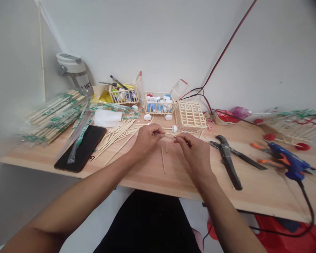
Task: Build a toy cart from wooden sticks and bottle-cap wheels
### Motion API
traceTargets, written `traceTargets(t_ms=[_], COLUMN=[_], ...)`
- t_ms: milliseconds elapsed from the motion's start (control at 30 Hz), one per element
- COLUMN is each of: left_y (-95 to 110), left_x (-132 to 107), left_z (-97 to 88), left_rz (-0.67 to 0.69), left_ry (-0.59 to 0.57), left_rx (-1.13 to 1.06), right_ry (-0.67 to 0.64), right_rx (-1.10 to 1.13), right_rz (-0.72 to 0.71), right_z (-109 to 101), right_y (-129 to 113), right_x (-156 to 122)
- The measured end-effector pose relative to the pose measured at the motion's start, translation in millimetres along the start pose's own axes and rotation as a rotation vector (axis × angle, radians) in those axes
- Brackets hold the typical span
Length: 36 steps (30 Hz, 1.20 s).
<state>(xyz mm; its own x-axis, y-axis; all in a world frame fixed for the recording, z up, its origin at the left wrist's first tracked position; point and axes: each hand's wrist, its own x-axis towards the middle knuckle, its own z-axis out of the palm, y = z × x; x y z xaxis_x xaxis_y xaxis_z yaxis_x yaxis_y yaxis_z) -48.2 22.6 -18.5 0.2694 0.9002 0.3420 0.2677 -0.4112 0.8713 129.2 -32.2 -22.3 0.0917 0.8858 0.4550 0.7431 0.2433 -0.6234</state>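
My left hand [146,140] and my right hand [194,150] meet over the middle of the wooden table [152,175]. Both pinch a thin wooden stick [169,134] between their fingertips; it runs across from one hand to the other. A white bottle cap [174,129] sits just behind the stick, close to my right fingertips. Two short sticks [163,158] lie loose on the table below my hands. An empty stick-built cage [190,117] stands right behind my hands.
Black pliers [228,158] and a blue glue gun [289,162] lie to the right. A black phone [81,147] and packs of chopsticks [55,117] lie left. Two stick carts with bottle caps [159,103] stand at the wall, loose sticks [118,135] beside them.
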Motion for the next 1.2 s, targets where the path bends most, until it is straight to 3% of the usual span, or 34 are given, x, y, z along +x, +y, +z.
traceTargets(t_ms=[367,567,800,1200], left_y=[-2,16,53,84], left_x=[2,10,40,97], left_z=[1.1,1.5,1.5,-11.6], left_rz=[0.027,0.138,0.267,0.312], left_ry=[0.023,0.059,0.073,0.078], left_rx=[-0.008,-0.025,0.019,0.101], right_ry=[0.04,0.136,0.253,0.34], right_rx=[-0.001,-0.051,-0.081,-0.004], right_rz=[-0.038,-0.12,-0.169,-0.212], right_z=[0,-14,-45,-50], right_y=[-1,-7,-21,-20], right_x=[1,8,34,91])
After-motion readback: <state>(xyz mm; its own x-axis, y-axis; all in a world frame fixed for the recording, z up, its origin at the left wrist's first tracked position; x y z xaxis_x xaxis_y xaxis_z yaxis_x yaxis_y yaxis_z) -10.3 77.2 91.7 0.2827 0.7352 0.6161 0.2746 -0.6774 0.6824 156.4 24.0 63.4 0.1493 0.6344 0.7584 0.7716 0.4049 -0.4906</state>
